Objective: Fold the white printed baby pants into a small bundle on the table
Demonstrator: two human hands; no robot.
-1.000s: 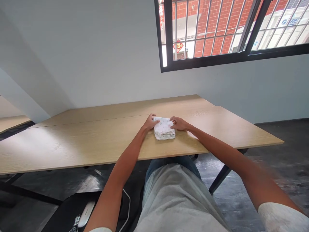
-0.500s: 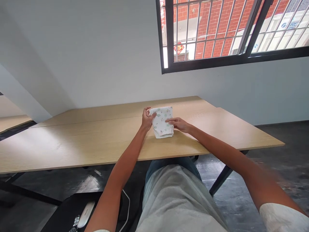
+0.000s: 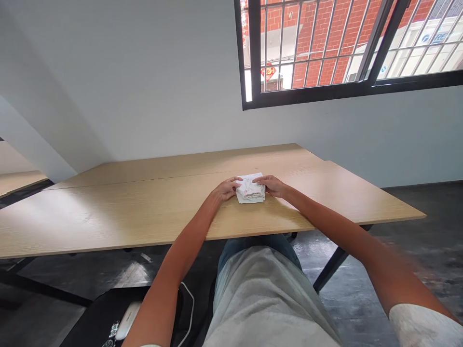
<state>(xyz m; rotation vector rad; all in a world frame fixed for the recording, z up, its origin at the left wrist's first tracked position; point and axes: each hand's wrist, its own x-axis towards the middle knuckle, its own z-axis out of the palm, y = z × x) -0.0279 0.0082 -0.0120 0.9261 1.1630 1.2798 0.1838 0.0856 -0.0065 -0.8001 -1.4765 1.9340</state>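
A white cloth (image 3: 251, 188) with a small faint print lies folded into a compact, layered bundle near the front edge of the wooden table (image 3: 144, 207). My left hand (image 3: 227, 188) grips its left side, thumb on top and fingers at the edge. On the right side, my right hand (image 3: 270, 185) pinches the cloth with thumb and fingers. Loose folds show along the bundle's near side, above a flatter layer.
Below the table at the lower left is a black seat (image 3: 90, 318) holding a white case (image 3: 128, 319) and a metal watch (image 3: 113, 332). A white cable (image 3: 191, 308) hangs beside it. A barred window (image 3: 318, 48) is beyond the table.
The cloth has gone from a taller, flatter square to a shorter, folded bundle lower on the table. My left hand has moved down and slightly right; my right hand has barely shifted.
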